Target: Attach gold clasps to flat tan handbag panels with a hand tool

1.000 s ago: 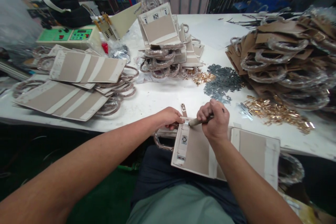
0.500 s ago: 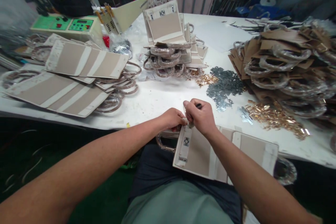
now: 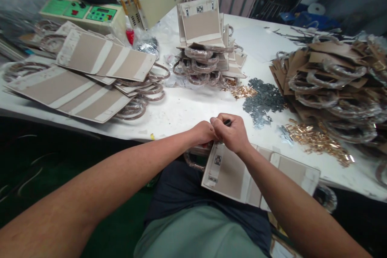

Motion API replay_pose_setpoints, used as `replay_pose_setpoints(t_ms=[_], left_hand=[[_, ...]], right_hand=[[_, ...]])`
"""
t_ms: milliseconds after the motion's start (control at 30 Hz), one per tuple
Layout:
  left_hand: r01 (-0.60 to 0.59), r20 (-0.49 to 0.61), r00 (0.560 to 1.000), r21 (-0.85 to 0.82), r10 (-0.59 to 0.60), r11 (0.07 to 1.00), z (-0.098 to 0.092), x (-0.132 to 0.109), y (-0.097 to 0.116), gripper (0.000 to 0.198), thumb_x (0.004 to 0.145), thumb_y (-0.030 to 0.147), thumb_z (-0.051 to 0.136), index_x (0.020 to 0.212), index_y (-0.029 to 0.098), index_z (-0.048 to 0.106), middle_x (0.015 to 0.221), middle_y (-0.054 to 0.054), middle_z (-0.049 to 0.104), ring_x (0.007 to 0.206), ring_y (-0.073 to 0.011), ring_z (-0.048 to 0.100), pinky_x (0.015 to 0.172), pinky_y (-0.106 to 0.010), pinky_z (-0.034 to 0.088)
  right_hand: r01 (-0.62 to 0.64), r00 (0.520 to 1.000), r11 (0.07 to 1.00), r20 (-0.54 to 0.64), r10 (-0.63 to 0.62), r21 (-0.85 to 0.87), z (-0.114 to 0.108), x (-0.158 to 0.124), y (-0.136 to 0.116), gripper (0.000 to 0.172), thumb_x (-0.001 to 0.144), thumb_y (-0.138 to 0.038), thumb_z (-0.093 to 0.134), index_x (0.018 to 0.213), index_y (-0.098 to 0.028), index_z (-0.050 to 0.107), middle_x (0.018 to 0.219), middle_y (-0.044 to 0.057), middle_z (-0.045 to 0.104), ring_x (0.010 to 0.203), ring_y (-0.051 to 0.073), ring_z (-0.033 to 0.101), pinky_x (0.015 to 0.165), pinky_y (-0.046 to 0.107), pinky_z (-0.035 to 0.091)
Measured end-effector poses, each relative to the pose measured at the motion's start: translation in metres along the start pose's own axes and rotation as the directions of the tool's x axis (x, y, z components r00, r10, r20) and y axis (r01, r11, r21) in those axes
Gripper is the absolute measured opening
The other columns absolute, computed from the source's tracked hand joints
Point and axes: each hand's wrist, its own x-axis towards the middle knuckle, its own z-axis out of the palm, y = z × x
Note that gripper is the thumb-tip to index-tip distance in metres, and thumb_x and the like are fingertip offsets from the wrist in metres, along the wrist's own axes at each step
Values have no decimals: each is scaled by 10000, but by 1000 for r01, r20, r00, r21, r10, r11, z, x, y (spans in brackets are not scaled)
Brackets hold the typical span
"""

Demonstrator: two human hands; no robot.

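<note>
A flat, beige-lined handbag panel (image 3: 231,165) lies across my lap and against the table edge, with small metal plates set along its left end. Wrapped handles stick out beyond both of its ends. My right hand (image 3: 231,133) is closed around a tool with a black handle (image 3: 227,122); its working tip is hidden under the fist. Right beside it, my left hand (image 3: 204,133) is closed at the panel's upper left corner, its fingertips mostly covered by the right hand.
Panels with wrapped handles (image 3: 105,56) are piled at left, more (image 3: 201,28) at centre back. A brown stack (image 3: 332,68) stands at right. Dark metal plates (image 3: 263,98) and gold clips (image 3: 317,139) lie loose on the table. A machine with green control panels (image 3: 101,14) is behind.
The view has shifted slightly. My left hand has come closer against the right one, and the right fist has sunk lower over the panel corner, covering the tool's metal part.
</note>
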Motion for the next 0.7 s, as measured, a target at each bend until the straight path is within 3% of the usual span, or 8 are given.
replay_pose_setpoints(t_ms=[133,300,367,500,700], left_hand=[[32,20,999,17,-32,999,-5,-9,6,257,869,268,706,652,146,640,468,28,513,385,-118,498,405,-215,357],[44,48,998,54,-47,998,-8,-15,13,235,897,245,680,685,145,677,448,24,530,376,-114,511,411,-205,348],[54,41,998,62,-56,997,-8,-14,13,237,900,257,681,690,147,679,452,22,537,381,-122,523,409,-208,359],[73,36,997,35,-74,997,-7,-13,11,246,897,290,685,692,154,667,482,14,569,384,-134,541,397,-219,379],[53,43,998,25,-54,998,-8,-13,10,255,899,292,676,682,159,653,474,25,553,381,-124,535,399,-209,383]], right_hand=[[-6,998,985,-66,18,173,-12,-5,4,477,945,-423,684,549,-235,498,479,-37,493,434,133,417,459,276,340],[205,959,880,-270,-92,428,-26,-10,-13,470,926,-389,748,592,-253,447,488,-67,400,401,123,379,396,252,311],[214,952,889,-289,-97,405,-24,-13,-12,474,921,-405,751,591,-248,450,494,-64,415,408,117,381,403,249,324],[61,973,948,-229,13,312,-16,-15,4,496,916,-457,743,578,-242,452,480,-61,437,415,113,389,422,252,347],[100,974,942,-226,-26,321,-16,-15,12,487,955,-445,708,595,-246,449,500,-57,455,426,121,421,434,256,360]])
